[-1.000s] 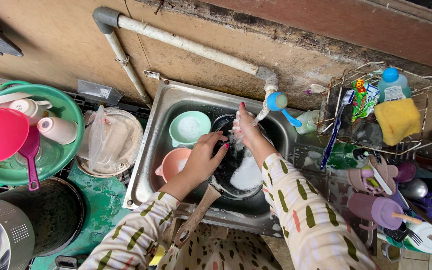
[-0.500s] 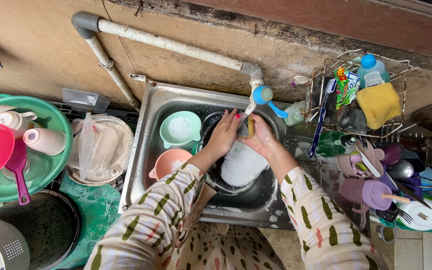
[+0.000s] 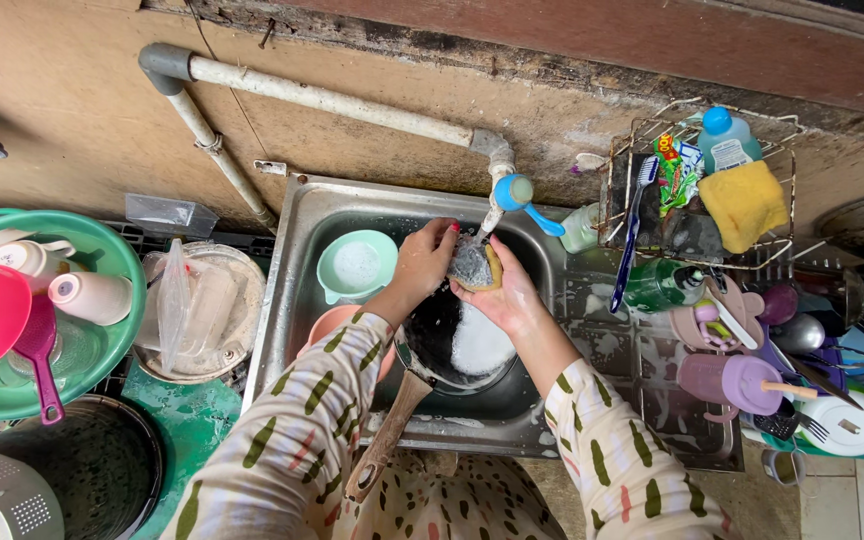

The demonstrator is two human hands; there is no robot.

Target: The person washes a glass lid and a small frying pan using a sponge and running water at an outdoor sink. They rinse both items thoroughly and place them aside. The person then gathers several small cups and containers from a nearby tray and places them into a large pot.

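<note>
The scene is evenly lit by soft daylight; shadows are faint, focus is sharp, and edges are bent by wide-angle distortion.

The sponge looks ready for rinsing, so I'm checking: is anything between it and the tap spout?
Nothing visible. Both hands, left and right, hold the sponge directly under the tap spout, above the pan.

left hand (image 3: 424, 262): fingers curled, closed grip; right hand (image 3: 497, 285): cupped, closed grip; forearms converge, hands touching

Cream long sleeves dotted with olive and reddish dashes, red-painted nails on the left grip (image 3: 422, 265).
</note>
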